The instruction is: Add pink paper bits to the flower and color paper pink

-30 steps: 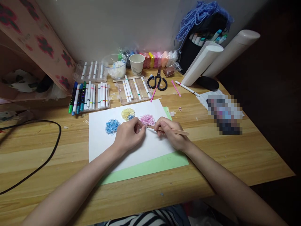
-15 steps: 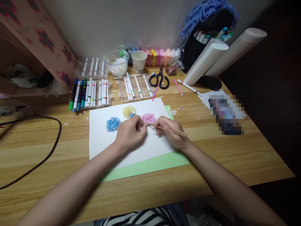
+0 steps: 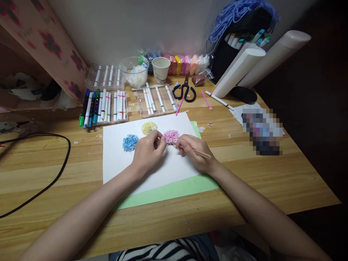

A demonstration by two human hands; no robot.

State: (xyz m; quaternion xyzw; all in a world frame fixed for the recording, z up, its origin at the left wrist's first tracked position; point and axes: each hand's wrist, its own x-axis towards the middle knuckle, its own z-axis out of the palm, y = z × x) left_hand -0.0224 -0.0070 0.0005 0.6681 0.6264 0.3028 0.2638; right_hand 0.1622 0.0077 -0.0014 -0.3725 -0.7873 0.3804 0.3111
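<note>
Stick is pinched in the right hand, its tip near the left hand, whose thumb and finger meet; whether they hold anything, I can't tell from here. Pink tuft lies just beyond and between both hands, white paper beneath them.

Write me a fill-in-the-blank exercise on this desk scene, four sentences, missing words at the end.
1. The wooden stick is in the person's ____ hand.
2. Beneath the white paper lies a ____ sheet.
3. The fluffy patch farthest left on the white paper is ____.
4. The black-handled tool behind the paper is a pair of ____.

Missing words: right; green; blue; scissors.
</note>
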